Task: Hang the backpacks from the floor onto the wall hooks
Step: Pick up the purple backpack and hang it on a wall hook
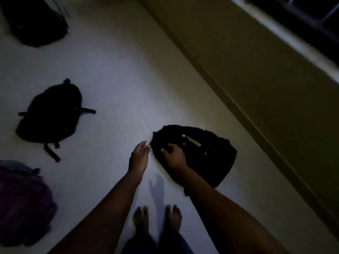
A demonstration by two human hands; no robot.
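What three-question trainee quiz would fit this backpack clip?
1. True or false: the right hand rests on the black backpack with the green stripe.
2. How many bags lie on the floor?
A. two B. four C. six
3. Fill in: the left hand sits at that backpack's ____ edge, beside it rather than on it.

Key:
1. True; whether its grip has closed on the fabric is unclear.
2. B: the striped one by the wall, a black backpack mid-left, a black bag top left, a purple backpack bottom left.
3. Left.
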